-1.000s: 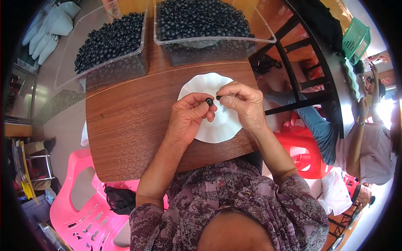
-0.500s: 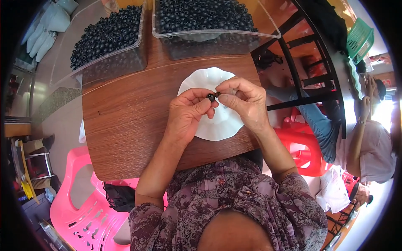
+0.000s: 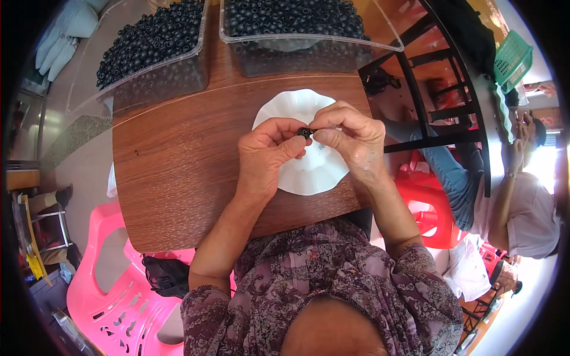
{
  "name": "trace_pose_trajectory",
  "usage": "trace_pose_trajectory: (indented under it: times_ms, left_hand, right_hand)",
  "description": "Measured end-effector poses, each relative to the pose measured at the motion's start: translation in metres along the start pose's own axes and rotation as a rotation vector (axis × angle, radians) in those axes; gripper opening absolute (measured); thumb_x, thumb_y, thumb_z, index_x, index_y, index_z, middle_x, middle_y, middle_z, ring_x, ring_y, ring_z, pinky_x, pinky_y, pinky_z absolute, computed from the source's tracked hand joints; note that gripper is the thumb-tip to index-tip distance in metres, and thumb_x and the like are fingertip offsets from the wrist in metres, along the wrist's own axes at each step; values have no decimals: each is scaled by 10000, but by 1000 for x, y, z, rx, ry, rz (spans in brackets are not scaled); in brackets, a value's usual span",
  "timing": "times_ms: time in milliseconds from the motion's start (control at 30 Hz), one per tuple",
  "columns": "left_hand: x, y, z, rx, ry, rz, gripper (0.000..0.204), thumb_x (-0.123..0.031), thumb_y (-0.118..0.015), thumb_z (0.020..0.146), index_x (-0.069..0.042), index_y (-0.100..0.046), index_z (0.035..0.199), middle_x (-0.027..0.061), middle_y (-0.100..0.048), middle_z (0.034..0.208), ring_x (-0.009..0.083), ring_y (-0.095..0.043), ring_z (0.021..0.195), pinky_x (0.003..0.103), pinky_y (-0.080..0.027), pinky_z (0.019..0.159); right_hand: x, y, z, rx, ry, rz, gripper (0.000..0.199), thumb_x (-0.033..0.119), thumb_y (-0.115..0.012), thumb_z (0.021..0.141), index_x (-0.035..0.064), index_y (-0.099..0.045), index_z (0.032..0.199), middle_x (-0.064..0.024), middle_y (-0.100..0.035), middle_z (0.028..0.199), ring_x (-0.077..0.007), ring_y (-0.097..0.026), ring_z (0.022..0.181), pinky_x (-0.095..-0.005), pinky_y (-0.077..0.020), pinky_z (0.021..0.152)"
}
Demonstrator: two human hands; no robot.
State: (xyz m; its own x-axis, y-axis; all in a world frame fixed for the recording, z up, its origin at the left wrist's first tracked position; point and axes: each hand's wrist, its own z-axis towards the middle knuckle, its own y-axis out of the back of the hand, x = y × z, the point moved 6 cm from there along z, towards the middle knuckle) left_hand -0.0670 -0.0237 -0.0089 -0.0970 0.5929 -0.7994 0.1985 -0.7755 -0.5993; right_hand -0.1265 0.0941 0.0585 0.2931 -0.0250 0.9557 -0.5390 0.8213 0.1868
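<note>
Between the thumb and fingers of my left hand (image 3: 261,157) is a small round black piece with a hole (image 3: 304,132), like a bead or knob. My right hand (image 3: 359,145) is closed in a pinch just to its right. A tiny dark bit shows at those fingertips, too small to name. Both hands are held close together above a white plate with a wavy rim (image 3: 309,183), which lies on the brown wooden table (image 3: 178,178).
Two clear plastic boxes, one at the far left (image 3: 169,80) and one at the far middle (image 3: 303,62), are heaped with similar black pieces. A pink chair (image 3: 98,261) stands left, red stools (image 3: 436,219) right. Another person (image 3: 531,213) sits at a dark table on the right.
My hands have shifted slightly right, still pinched together. The black piece has turned a little in my left fingers. The whole view has tilted slightly.
</note>
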Motion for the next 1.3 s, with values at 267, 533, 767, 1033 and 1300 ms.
trace_pose_trajectory:
  times_ms: [267, 533, 767, 1033, 1300]
  left_hand:
    - [-8, -4, -2, -21, -53, 81, 183, -5, -657, 780, 27, -618, 956, 10, -621, 838, 61, -536, 709, 183, -442, 634]
    - [-3, 0, -1, -42, -7, 75, 184, -17, -671, 774, 27, -625, 947, 17, -624, 825, 59, -538, 709, 184, -447, 629]
    - [-3, -1, -4, -44, -8, 121, 178, -14, -670, 774, 26, -630, 943, 16, -628, 832, 56, -541, 713, 179, -445, 636]
    - [2, 1, -1, -44, 21, 84, 164, -14, -672, 757, 37, -641, 911, 33, -633, 768, 72, -538, 648, 192, -440, 591]
    - [11, 4, 2, -46, 125, 13, 154, 8, -648, 759, 59, -632, 903, 81, -643, 746, 101, -537, 601, 209, -431, 560]
  right_hand:
    - [-1, 1, -2, -15, 65, -121, 161, -101, -658, 687, -21, -655, 827, -74, -609, 834, -133, -556, 782, -241, -442, 695]
    - [-11, -1, -3, -60, -100, 88, 157, -110, -657, 684, -24, -642, 815, -71, -606, 832, -131, -556, 781, -239, -447, 706]
    - [-10, 0, -5, -36, -44, 14, 158, -109, -657, 678, -24, -646, 811, -75, -607, 839, -136, -557, 788, -246, -446, 715]
    - [-10, 1, 0, -18, -24, -49, 158, -94, -661, 668, 4, -668, 792, -55, -622, 789, -140, -582, 784, -258, -467, 698]
    - [-5, -2, 0, -9, 84, -73, 172, -114, -651, 663, 9, -669, 783, -43, -603, 760, -145, -562, 766, -266, -476, 681]
